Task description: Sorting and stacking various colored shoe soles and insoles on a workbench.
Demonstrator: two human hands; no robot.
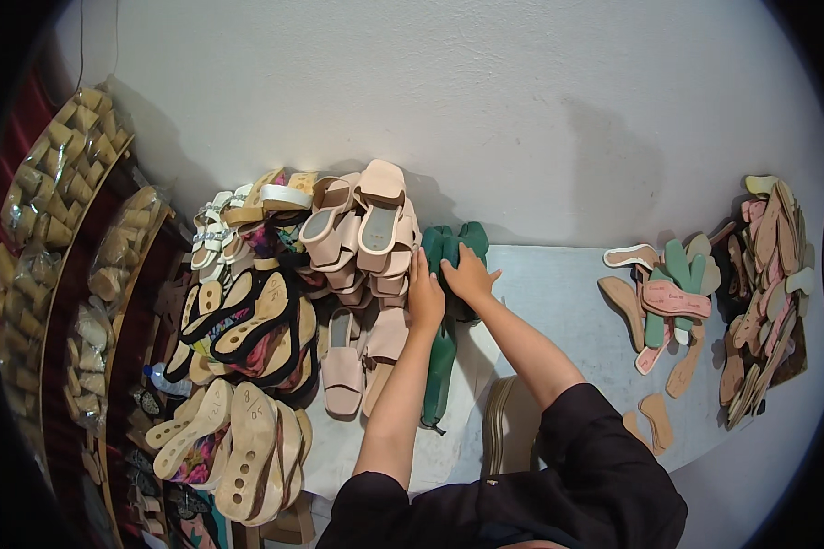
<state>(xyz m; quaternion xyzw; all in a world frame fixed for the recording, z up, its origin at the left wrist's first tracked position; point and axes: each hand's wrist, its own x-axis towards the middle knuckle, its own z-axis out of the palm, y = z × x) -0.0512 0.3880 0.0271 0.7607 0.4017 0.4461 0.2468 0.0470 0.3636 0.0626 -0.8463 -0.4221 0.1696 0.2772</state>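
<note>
At the back of the table, green sandals (439, 366) stand in a stack against the wall, next to beige slide sandals (380, 229). My left hand (425, 297) lies along the stack's left side, fingers stretched out and flat between the green and beige pairs. My right hand (471, 277) is closed over the upper right of the green stack, its thumb and fingers on either side of a green sandal, one finger sticking out. Some fingertips are hidden against the green pieces.
Wedge sandals with black edges (261, 320) and pale wedge soles (247, 448) are piled at left. Bagged heel blocks (55, 174) fill shelves beyond. To the right lie loose insoles (673, 297) and a tall insole pile (769, 284) on the white table (549, 293).
</note>
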